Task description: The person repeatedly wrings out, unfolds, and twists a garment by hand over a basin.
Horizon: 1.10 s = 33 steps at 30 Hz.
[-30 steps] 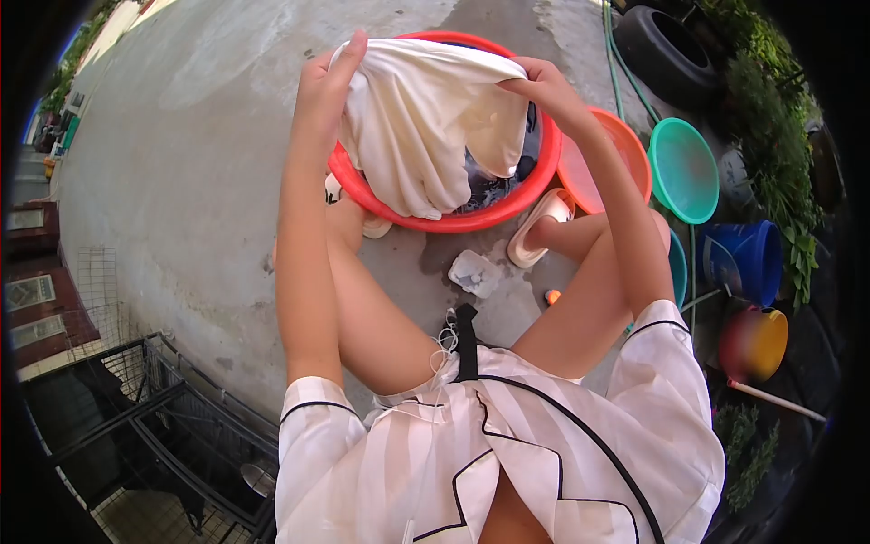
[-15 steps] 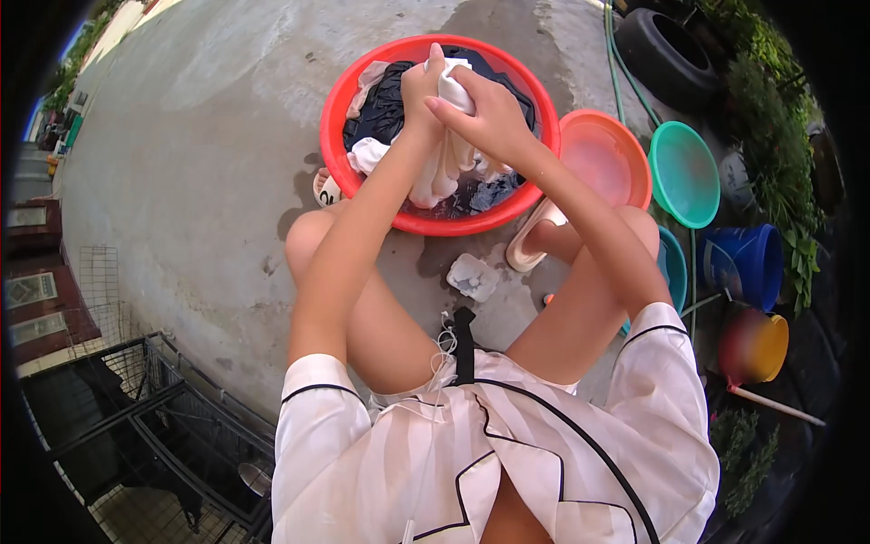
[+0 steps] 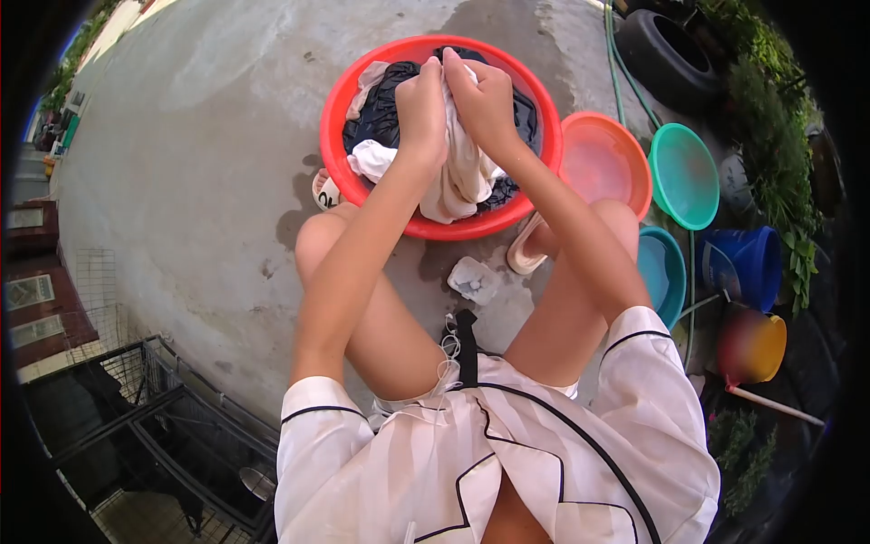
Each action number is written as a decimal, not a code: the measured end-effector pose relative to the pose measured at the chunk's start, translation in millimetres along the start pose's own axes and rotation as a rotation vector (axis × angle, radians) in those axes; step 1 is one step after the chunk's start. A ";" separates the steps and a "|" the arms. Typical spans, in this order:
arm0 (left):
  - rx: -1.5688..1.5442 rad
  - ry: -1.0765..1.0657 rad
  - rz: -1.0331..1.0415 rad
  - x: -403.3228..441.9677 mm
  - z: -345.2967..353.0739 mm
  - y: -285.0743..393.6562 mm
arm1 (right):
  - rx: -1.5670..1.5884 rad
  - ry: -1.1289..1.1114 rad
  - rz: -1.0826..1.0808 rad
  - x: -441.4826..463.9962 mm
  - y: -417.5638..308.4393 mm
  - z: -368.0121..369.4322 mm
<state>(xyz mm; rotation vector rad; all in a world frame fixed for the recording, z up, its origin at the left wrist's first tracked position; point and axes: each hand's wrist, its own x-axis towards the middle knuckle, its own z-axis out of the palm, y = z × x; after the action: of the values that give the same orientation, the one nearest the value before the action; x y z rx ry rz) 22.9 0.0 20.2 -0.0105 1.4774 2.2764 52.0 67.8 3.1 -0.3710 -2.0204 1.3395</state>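
Observation:
Over the big red basin (image 3: 332,127) my left hand (image 3: 422,113) and my right hand (image 3: 487,104) are close together, each closed on a wet white garment (image 3: 456,186). The garment hangs below my fists, its lower part spread over the near side of the basin. Dark wet clothes (image 3: 373,107) fill much of the basin around it. A second white cloth (image 3: 372,160) is bunched at the basin's left side. My fingertips are partly hidden behind the backs of my hands.
An orange basin (image 3: 605,159), a green basin (image 3: 685,177) and a teal basin (image 3: 666,272) stand to the right. Beyond them are a blue bucket (image 3: 757,267), a yellow-and-red dipper (image 3: 759,349) and a tire (image 3: 669,59). A small clear container (image 3: 473,280) sits between my feet.
My hands have shifted from a bunched, overlapping grip to two fists side by side. The white garment now hangs looser and wider.

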 end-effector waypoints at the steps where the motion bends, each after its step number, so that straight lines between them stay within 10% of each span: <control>1: 0.165 -0.104 0.099 -2.9 -3.6 -9.0 | 0.027 0.010 0.154 12.4 7.1 -3.2; 6: -0.106 -0.090 -0.078 20.5 -13.9 3.8 | 0.027 -0.031 -0.247 -18.0 -9.1 9.4; 11: 0.146 -0.111 0.069 6.4 -2.5 -12.8 | 0.333 0.092 0.128 11.3 13.1 2.6; 16: -0.003 -0.054 -0.058 24.5 -18.8 2.6 | 0.010 -0.086 -0.241 -31.2 -8.5 8.9; 21: 0.033 -0.054 -0.022 -0.3 4.0 -10.3 | 0.286 0.125 0.088 4.5 3.9 1.2; 28: -0.060 -0.049 -0.036 21.2 -13.3 -5.1 | 0.100 -0.057 -0.140 -25.6 -7.8 3.1; 33: -0.034 -0.009 -0.037 -0.2 6.1 -17.9 | 0.217 0.129 0.097 5.2 13.5 2.1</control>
<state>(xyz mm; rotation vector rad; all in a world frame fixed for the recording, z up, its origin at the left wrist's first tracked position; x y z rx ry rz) 30.7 11.4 7.3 -0.0371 1.4226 2.2689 45.0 75.1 -7.5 -0.4488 -1.7513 1.5367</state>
